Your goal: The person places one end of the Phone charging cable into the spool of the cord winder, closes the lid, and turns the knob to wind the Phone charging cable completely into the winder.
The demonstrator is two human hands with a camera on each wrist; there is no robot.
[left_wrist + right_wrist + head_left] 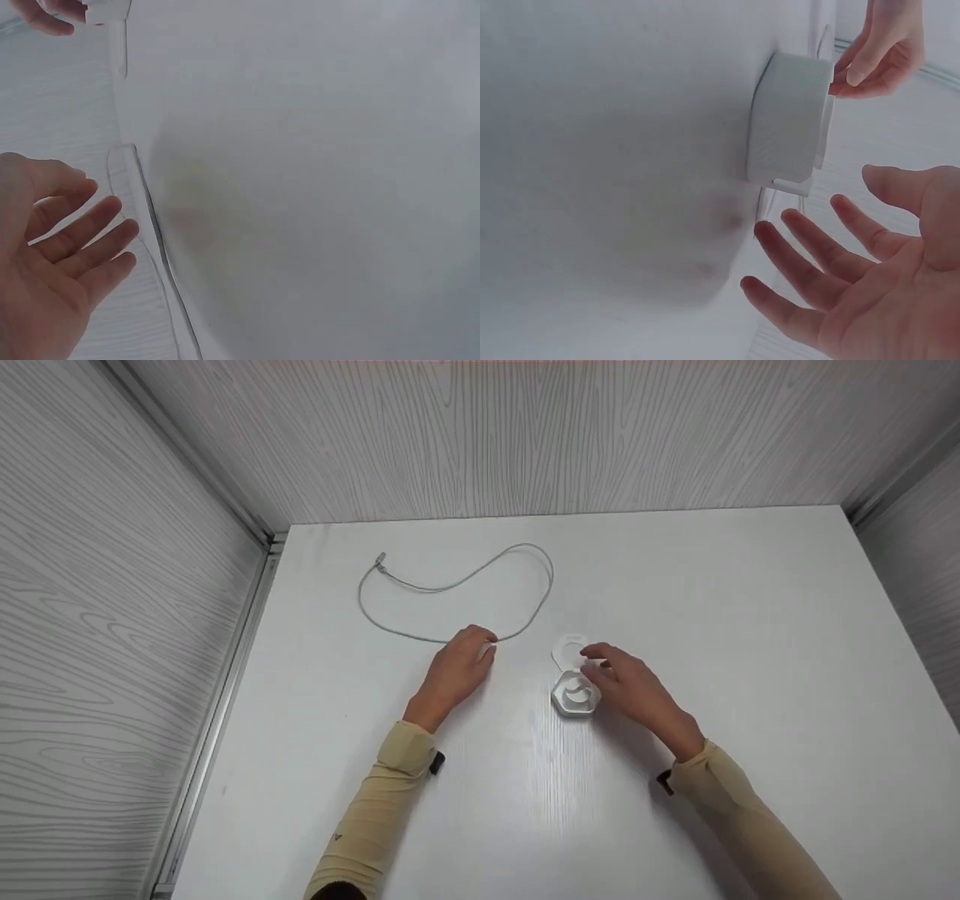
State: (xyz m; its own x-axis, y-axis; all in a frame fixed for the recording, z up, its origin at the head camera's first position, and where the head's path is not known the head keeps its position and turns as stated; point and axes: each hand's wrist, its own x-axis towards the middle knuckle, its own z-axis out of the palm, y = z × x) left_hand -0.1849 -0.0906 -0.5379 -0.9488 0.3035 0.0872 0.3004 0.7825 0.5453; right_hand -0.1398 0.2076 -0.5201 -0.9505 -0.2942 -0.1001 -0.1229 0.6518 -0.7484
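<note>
A thin grey cable [450,587] lies in a loose loop on the table, its ends together at the far left. My left hand [461,664] is at the loop's near side, with fingers relaxed and apart in the left wrist view; no grip on the cable [169,270] shows there. To its right sits a small silver-white hexagonal case [576,694] with an S-shaped divider inside. A pale flat lid-like piece [568,651] extends behind it. My right hand [626,682] hovers beside the case, fingers spread in the right wrist view, apart from the case's side wall [789,120].
The white table [712,607] is bounded by a grey wood-grain panel [495,442] at the back and others at both sides. A metal rail [217,720] runs along the left edge.
</note>
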